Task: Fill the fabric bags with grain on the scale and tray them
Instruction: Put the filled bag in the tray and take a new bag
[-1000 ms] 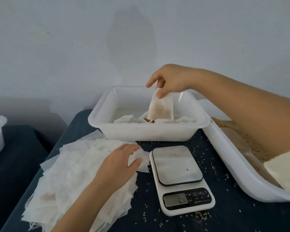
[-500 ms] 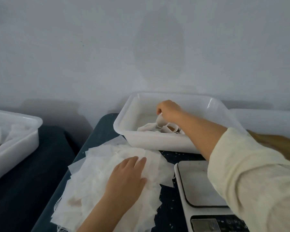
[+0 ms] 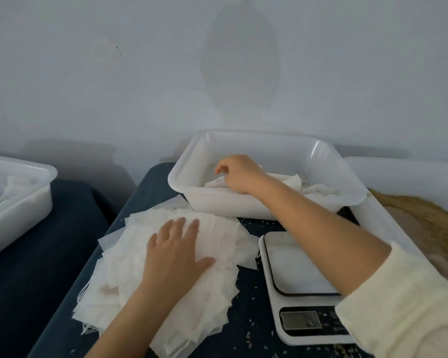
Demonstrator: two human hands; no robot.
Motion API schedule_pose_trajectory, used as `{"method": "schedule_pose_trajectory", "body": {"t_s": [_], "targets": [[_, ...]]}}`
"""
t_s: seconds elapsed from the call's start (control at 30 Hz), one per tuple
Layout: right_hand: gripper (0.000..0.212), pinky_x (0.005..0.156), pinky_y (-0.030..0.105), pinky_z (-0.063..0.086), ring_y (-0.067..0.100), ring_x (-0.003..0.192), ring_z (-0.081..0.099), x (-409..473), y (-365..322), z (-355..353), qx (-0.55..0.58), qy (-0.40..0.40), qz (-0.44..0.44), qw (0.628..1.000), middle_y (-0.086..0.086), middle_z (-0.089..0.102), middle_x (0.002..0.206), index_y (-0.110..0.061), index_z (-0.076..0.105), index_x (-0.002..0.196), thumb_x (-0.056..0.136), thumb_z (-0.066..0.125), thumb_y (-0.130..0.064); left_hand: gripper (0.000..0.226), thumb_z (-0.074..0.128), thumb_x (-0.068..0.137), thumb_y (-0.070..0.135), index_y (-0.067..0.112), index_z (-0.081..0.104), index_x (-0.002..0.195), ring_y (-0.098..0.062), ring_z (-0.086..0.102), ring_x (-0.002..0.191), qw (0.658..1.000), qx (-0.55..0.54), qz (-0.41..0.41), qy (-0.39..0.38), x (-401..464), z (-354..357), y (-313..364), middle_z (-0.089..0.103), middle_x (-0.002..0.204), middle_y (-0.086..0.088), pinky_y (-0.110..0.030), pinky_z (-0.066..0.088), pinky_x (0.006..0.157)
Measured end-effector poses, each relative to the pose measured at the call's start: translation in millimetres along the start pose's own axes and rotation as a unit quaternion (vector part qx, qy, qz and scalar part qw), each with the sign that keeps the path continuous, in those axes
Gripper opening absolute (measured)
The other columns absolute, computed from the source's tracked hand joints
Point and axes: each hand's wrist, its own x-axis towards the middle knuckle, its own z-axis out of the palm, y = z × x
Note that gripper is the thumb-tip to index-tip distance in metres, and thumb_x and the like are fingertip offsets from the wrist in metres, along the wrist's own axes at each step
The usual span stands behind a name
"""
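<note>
Head view: pile of empty fabric bags (image 3: 166, 275) lies left of scale (image 3: 301, 288), directly under left hand (image 3: 177, 251), nearer hand for next pick; fingers flat, spread, pressing top sheet. Right hand (image 3: 239, 174) reaches into white tray (image 3: 329, 161), fingers curled over filled bags (image 3: 294, 180); grip unclear. Grain bin (image 3: 424, 220) far right.

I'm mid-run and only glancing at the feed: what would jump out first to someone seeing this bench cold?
The big loose heap of empty white fabric bags at front left, with the left hand resting flat on it. Behind it, the right hand reaches into the white tray, fingers curled down over the bags lying there. At front right the white scale has a bare platform, with brown grain in the tub at far right.
</note>
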Motion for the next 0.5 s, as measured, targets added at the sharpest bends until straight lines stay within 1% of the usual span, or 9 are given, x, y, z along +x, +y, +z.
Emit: {"method": "schedule_pose_trajectory", "body": {"t_s": [0.03, 0.07, 0.1, 0.2, 0.23, 0.3, 0.37, 0.43, 0.5], "targets": [[0.041, 0.087, 0.024, 0.040, 0.019, 0.116, 0.054, -13.5, -7.1, 3.7, 0.023, 0.007, -0.014, 1.000, 0.001, 0.060, 0.126, -0.019, 0.065, 0.117, 0.088, 0.043, 0.000, 0.082, 0.043, 0.081, 0.069, 0.027, 0.014, 0.145, -0.021, 0.015, 0.140, 1.000, 0.008, -0.029, -0.007, -5.1, -0.1, -2.6, 0.016, 0.153, 0.002, -0.037, 0.020, 0.111], [0.039, 0.084, 0.024, 0.039, 0.018, 0.115, 0.054, -27.6, -13.3, 7.9, 0.045, 0.011, -0.028, 0.999, 0.000, 0.061, 0.124, -0.019, 0.066, 0.116, 0.089, 0.044, -0.001, 0.086, 0.042, 0.079, 0.072, 0.025, 0.014, 0.145, -0.021, 0.017, 0.140, 0.999, 0.004, -0.048, -0.010, -9.9, 0.7, -5.4, 0.018, 0.152, 0.002, -0.037, 0.022, 0.111], [0.038, 0.085, 0.024, 0.040, 0.018, 0.114, 0.055, -42.3, -18.6, 12.4, 0.066, 0.013, -0.040, 0.997, -0.001, 0.062, 0.122, -0.020, 0.067, 0.114, 0.089, 0.045, -0.003, 0.084, 0.042, 0.079, 0.072, 0.024, 0.017, 0.144, -0.019, 0.022, 0.138, 0.998, -0.004, -0.059, -0.011, -14.3, 1.9, -8.0, 0.022, 0.151, 0.003, -0.035, 0.025, 0.109], [0.032, 0.097, 0.031, 0.042, 0.016, 0.115, 0.054, -82.6, -26.9, 22.8, 0.109, 0.040, -0.067, 0.991, 0.000, 0.061, 0.124, -0.019, 0.067, 0.113, 0.090, 0.048, -0.005, 0.060, 0.047, 0.086, 0.058, 0.027, 0.038, 0.137, -0.013, 0.033, 0.130, 0.997, -0.055, -0.058, 0.009, -21.5, 4.4, -13.1, 0.038, 0.142, 0.009, -0.029, 0.031, 0.103], [0.030, 0.098, 0.031, 0.041, 0.015, 0.115, 0.053, -95.4, -27.3, 24.9, 0.119, 0.053, -0.072, 0.989, 0.000, 0.061, 0.123, -0.019, 0.067, 0.112, 0.090, 0.049, -0.006, 0.050, 0.049, 0.087, 0.052, 0.029, 0.044, 0.132, -0.012, 0.038, 0.125, 0.996, -0.074, -0.053, 0.024, -22.6, 4.4, -13.8, 0.044, 0.136, 0.011, -0.028, 0.032, 0.100], [0.028, 0.093, 0.019, 0.038, 0.010, 0.110, 0.054, -121.5, -24.5, 28.3, 0.154, 0.066, -0.081, 0.982, -0.003, 0.061, 0.118, -0.020, 0.068, 0.109, 0.091, 0.051, -0.007, 0.034, 0.053, 0.089, 0.042, 0.031, 0.053, 0.121, -0.011, 0.046, 0.112, 0.993, -0.099, -0.041, 0.057, -23.3, 3.0, -13.9, 0.055, 0.122, 0.012, -0.026, 0.035, 0.091], [0.026, 0.085, 0.005, 0.035, -0.002, 0.101, 0.054, -150.4, -17.0, 34.0, 0.189, 0.070, -0.088, 0.976, -0.009, 0.063, 0.110, -0.022, 0.069, 0.106, 0.092, 0.052, -0.009, 0.025, 0.054, 0.090, 0.036, 0.031, 0.057, 0.114, -0.013, 0.051, 0.102, 0.991, -0.097, -0.027, 0.084, -23.3, 1.1, -13.5, 0.061, 0.110, 0.011, -0.026, 0.036, 0.085], [0.023, 0.085, 0.001, 0.036, -0.008, 0.098, 0.054, -177.3, -4.4, 43.3, 0.214, 0.085, -0.091, 0.969, -0.020, 0.062, 0.101, -0.024, 0.070, 0.104, 0.093, 0.055, -0.010, 0.022, 0.050, 0.092, 0.036, 0.029, 0.060, 0.110, -0.013, 0.053, 0.099, 0.991, -0.094, -0.020, 0.090, -22.8, 0.6, -14.2, 0.063, 0.106, 0.010, -0.026, 0.037, 0.083], [0.021, 0.084, 0.004, 0.041, -0.009, 0.096, 0.057, -198.6, 11.6, 53.4, 0.236, 0.121, -0.083, 0.961, -0.027, 0.061, 0.093, -0.025, 0.071, 0.101, 0.092, 0.060, -0.009, 0.025, 0.046, 0.095, 0.035, 0.025, 0.061, 0.113, -0.014, 0.053, 0.104, 0.989, -0.114, -0.019, 0.091, -23.4, 1.2, -14.8, 0.062, 0.111, 0.008, -0.025, 0.037, 0.086]]}}
